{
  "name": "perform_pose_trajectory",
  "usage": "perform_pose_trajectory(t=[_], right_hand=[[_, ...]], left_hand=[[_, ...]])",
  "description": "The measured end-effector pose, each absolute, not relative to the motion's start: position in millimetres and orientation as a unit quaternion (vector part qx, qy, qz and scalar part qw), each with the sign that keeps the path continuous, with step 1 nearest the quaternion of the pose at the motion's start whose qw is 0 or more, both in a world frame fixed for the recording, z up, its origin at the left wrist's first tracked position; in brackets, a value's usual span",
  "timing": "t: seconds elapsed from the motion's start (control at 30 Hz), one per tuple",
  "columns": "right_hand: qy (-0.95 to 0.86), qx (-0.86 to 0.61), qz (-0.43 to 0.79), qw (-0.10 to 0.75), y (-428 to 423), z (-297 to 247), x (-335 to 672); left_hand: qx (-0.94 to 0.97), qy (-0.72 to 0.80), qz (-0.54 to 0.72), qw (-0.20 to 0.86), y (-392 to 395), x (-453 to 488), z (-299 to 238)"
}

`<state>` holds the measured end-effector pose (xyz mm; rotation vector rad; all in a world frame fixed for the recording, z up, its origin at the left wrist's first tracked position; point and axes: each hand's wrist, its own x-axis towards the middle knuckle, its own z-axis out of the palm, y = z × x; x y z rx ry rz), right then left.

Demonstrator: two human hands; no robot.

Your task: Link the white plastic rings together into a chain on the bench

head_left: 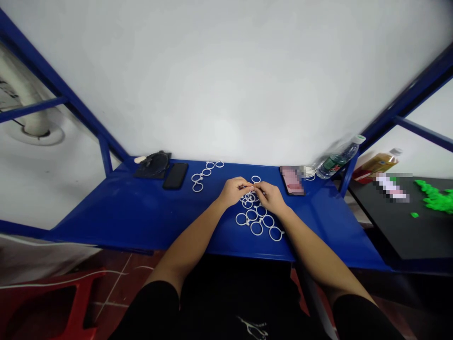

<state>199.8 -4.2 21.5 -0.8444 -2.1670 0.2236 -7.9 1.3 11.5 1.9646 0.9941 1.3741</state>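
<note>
Okay, your left hand (233, 191) and right hand (271, 196) are both pinching a white ring (255, 176), more rings (261, 220) on the blue table (170, 212) just your side of them.

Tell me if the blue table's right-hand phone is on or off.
On: the phone looks lit, showing a pinkish display, partly pixelated, within dark edges.

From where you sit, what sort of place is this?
Perhaps a small makeshift workspace indoors: a blue table stands by a pale wall, with white rings spread on it and a plastic bottle near the back.
</note>
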Motion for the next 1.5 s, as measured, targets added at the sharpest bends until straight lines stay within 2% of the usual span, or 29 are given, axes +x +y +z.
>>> perform_pose_trajectory(t=[0.13,0.27,0.37,0.43,0.9,1.1,1.27,1.5], right_hand=[[-0.831,-0.37,0.054,0.411,-2,26,204],[-0.819,-0.382,0.044,0.426,1,28,212],[-0.814,-0.386,0.048,0.431,2,26,216],[-0.815,-0.386,0.049,0.43,2,25,216],[-0.834,-0.369,0.062,0.405,3,22,213],[-0.834,-0.374,0.064,0.4,3,22,213],[-0.836,-0.372,0.065,0.398,3,22,213],[-0.842,-0.37,0.074,0.386,3,20,212]], left_hand=[[0.772,0.437,0.45,0.099,14,-28,16],[0.728,0.622,0.288,0.005,37,-49,9],[0.713,0.678,0.179,0.011,46,-56,-2],[0.715,0.682,0.155,0.024,47,-57,-6],[0.668,0.707,0.233,-0.032,47,-54,-2],[0.695,0.697,0.176,0.007,46,-52,-5],[0.686,0.693,0.218,-0.023,46,-54,-4],[0.698,0.697,0.161,-0.002,60,-55,-3]])
